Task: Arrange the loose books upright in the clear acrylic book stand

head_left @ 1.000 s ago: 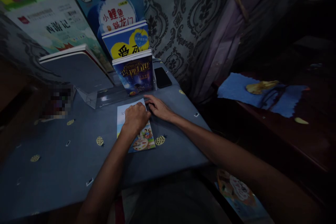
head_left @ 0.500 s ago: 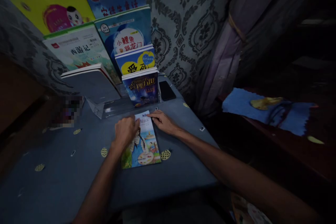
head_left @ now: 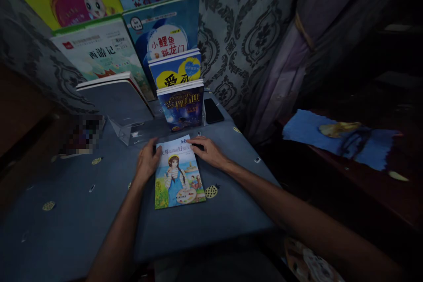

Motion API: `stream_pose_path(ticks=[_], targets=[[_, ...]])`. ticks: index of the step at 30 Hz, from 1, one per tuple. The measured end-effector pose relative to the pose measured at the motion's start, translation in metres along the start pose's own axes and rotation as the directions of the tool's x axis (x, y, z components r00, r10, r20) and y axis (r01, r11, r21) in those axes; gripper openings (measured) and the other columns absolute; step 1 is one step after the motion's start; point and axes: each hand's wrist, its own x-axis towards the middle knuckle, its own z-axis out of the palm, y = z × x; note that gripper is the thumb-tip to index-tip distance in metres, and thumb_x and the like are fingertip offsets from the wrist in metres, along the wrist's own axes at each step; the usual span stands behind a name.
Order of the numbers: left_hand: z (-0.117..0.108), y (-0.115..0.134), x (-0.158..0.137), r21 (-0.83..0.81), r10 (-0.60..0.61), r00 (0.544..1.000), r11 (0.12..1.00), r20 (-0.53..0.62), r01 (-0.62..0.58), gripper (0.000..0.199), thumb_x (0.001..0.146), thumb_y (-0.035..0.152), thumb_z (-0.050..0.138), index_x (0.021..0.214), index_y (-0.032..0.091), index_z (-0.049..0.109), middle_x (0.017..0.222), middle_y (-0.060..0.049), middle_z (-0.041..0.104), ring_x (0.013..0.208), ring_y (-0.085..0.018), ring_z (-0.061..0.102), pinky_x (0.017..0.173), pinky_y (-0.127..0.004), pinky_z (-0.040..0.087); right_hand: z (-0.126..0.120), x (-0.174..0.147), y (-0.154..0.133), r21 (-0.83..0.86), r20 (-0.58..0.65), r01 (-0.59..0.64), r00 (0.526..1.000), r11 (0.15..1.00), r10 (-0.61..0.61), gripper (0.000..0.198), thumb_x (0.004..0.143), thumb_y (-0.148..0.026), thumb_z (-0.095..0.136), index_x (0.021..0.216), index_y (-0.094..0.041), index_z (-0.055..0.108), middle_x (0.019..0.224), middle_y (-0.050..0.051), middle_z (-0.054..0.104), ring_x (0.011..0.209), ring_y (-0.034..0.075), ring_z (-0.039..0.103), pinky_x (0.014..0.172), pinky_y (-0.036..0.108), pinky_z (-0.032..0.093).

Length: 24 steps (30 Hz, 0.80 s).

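A thin paperback book with an illustrated cover, a figure in blue overalls, lies flat on the table, its cover facing up. At its upper left edge is my left hand, thumb and forefinger apart, the thumb by the book's edge. My right hand rests at the upper right corner; its forefinger touches the cover and a gap shows between forefinger and thumb. Just beyond the book stands a dark blue book in a clear stand.
Several more upright books, among them a white-green one and a teal one, rise behind. A phone lies right of the stand. Patterned cloth hangs behind; a blue cloth lies on a surface at right.
My left hand has moved off the cover to the book's left edge, uncovering the title and the figure. My right hand stays by the upper right corner. The view has shifted slightly.
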Motion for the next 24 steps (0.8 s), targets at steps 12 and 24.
stream_pose_path(ticks=[12,24], targets=[[0.011,0.007,0.004,-0.799,-0.445,0.868,0.427,0.222,0.423,0.031,0.081,0.037,0.070,0.104,0.019,0.061,0.071,0.003,0.065,0.057,-0.012,0.063,0.052,-0.020,0.049,0.022,-0.004,-0.006,0.624,-0.091,-0.209,0.937,0.753,0.336,0.054,0.074,-0.031,0.078,0.125,-0.025,0.061,0.104,0.002,0.072,0.079,0.016,0.070,0.072,0.029,0.058],[0.019,0.013,0.001,-0.813,-0.453,0.821,0.291,0.347,0.504,0.035,0.097,0.051,0.052,0.095,0.018,0.063,0.093,-0.011,0.077,0.091,-0.026,0.075,0.075,-0.036,0.063,0.016,-0.006,-0.035,0.796,0.328,-0.477,0.857,0.372,0.397,0.030,0.080,-0.035,0.079,0.105,-0.020,0.072,0.094,0.005,0.080,0.076,0.019,0.074,0.071,0.031,0.060]])
